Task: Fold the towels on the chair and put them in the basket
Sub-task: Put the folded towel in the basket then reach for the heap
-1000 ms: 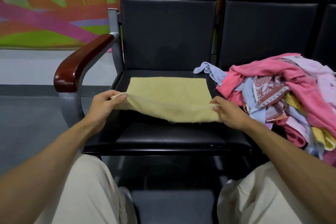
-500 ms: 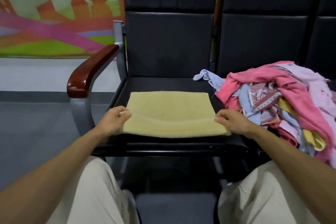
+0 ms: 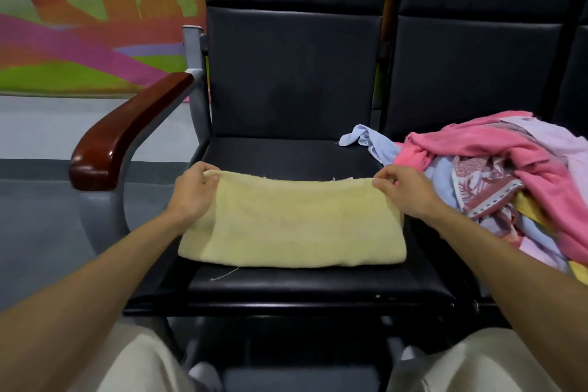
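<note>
Yellow towel (image 3: 292, 226), one, folded near seat (image 3: 286, 153) front edge; left hand (image 3: 194, 194), right hand (image 3: 404, 191) pinching its far corners; one towel pile (image 3: 509, 175) at right edge.

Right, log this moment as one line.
step: folding | yellow towel: folded, on chair seat | left hand: pinches far left corner | right hand: pinches far right corner | towel pile: next seat | basket: unseen

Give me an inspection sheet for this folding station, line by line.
Surface: black chair seat, yellow towel on its front half.
Job's things: yellow towel folded over; towel pile on the next seat; no basket in view.
Clutter: loose thread on the seat near its front.
Hands: left hand and right hand each pinch a far corner of the yellow towel.
Cables: nothing seen.
Surroundings: wooden armrest, colourful wall mural, grey floor.
</note>
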{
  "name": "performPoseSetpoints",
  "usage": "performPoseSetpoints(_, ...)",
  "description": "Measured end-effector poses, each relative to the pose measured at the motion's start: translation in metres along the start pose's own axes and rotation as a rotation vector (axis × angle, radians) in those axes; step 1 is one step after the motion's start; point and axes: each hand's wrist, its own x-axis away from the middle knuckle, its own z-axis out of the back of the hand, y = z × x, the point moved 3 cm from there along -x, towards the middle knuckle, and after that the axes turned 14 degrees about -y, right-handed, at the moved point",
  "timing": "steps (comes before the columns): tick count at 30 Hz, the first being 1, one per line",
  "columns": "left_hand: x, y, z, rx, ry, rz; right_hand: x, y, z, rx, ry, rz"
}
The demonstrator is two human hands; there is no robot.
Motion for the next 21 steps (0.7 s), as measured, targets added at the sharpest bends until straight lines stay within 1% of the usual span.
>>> performPoseSetpoints(4, -0.043, -0.012, -0.015, 0.028, 0.006, 0.068, -0.044, 0.012, -0.007, -0.003, 0.022, -0.019)
performPoseSetpoints(6, -0.06, -0.024, -0.023, 0.08, 0.01, 0.133, -0.062, 0.022, -0.016, 0.023, 0.03, -0.038)
performPoseSetpoints(8, -0.073, -0.035, -0.032, 0.076, 0.011, 0.151, -0.078, 0.034, -0.028, 0.058, 0.01, -0.052)
performPoseSetpoints(10, -0.079, -0.043, -0.035, 0.017, 0.002, 0.127, -0.088, 0.045, -0.039, 0.131, -0.027, -0.072)
performPoseSetpoints(12, -0.08, -0.049, -0.031, -0.012, -0.027, 0.125, -0.093, 0.049, -0.044, 0.204, -0.007, -0.059)
performPoseSetpoints(15, -0.078, -0.054, -0.015, -0.139, -0.027, 0.161, -0.09, 0.037, -0.049, 0.267, 0.079, 0.049)
performPoseSetpoints(16, -0.077, -0.057, -0.01, -0.211, -0.045, 0.176, -0.087, 0.028, -0.052, 0.281, 0.068, 0.101)
performPoseSetpoints(17, -0.073, -0.057, -0.006, -0.288, -0.099, 0.218, -0.084, 0.018, -0.057, 0.287, 0.023, 0.158)
performPoseSetpoints(20, -0.064, -0.058, -0.009, -0.594, -0.401, 0.403, -0.074, -0.004, -0.079, 0.353, -0.222, 0.278)
performPoseSetpoints(21, -0.06, -0.056, -0.011, -0.665, -0.47, 0.432, -0.07, -0.009, -0.085, 0.372, -0.268, 0.302)
